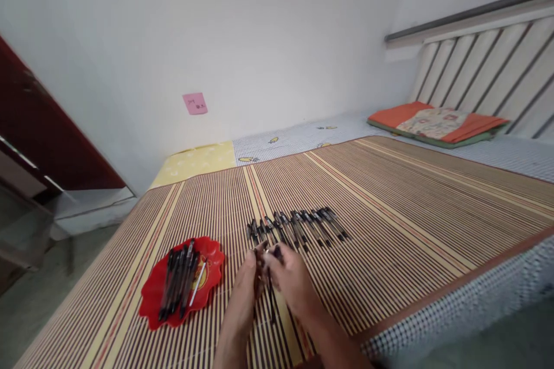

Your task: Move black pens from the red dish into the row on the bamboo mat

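My left hand [246,278] and my right hand [293,279] meet above the striped mat, their fingertips closed together on a black pen [271,300]. Its thin dark shaft points down towards me between the hands; the upper part is mostly covered by fingers and slightly blurred. Just beyond my fingers lies a row of several black pens [298,228], side by side on the mat. Left of my hands, a red scallop-edged plate [151,294] holds several more black pens [177,277] and one thin white stick [198,282], perhaps a refill.
A striped bamboo-like mat [372,196] covers the bed. At the far right a folded orange and floral cloth [437,122] lies beside a white slatted rail [489,63]. The wall behind carries a pink note [195,104]. The bed's checked edge [467,305] runs along the right front.
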Action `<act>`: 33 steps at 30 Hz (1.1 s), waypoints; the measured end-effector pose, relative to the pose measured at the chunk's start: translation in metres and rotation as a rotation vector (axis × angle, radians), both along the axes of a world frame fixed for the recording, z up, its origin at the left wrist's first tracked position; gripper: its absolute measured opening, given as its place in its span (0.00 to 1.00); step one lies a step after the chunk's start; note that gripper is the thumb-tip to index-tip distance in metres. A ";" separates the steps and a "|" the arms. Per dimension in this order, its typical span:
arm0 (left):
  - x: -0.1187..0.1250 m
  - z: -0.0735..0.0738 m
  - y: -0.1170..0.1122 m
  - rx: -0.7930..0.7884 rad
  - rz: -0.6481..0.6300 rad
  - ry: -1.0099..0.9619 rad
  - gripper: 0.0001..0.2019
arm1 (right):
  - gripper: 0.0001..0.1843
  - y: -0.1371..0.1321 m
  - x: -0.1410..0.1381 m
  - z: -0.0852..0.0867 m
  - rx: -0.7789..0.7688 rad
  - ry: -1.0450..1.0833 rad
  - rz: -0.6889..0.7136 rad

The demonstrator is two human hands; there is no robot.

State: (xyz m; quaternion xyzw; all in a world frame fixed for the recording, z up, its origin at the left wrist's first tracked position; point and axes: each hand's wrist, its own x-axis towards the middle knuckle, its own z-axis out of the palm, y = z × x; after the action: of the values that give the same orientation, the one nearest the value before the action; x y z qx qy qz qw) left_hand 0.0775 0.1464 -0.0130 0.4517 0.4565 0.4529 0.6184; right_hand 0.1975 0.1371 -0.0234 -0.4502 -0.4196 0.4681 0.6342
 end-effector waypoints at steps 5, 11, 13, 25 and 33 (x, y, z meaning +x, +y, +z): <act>0.011 0.005 -0.005 0.149 0.015 0.052 0.31 | 0.06 -0.008 -0.011 0.008 0.032 -0.317 -0.059; 0.024 -0.003 -0.004 0.178 0.015 0.031 0.31 | 0.06 -0.013 0.007 0.017 0.034 -0.356 -0.077; 0.023 -0.005 0.001 0.145 0.000 -0.037 0.38 | 0.06 -0.011 0.033 0.026 0.029 -0.373 -0.074; 0.001 0.009 0.007 0.020 0.067 -0.238 0.33 | 0.07 0.092 0.245 0.021 -0.565 -1.327 -0.129; -0.001 0.007 0.012 0.013 0.104 -0.229 0.32 | 0.12 0.123 0.250 -0.009 -0.628 -1.361 -0.037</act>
State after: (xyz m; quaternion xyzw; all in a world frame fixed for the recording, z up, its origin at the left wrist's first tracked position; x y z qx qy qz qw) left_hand 0.0769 0.1581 -0.0056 0.3769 0.4028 0.5360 0.6390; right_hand 0.4475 0.2597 -0.0327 -0.8071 -0.5581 0.1732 0.0838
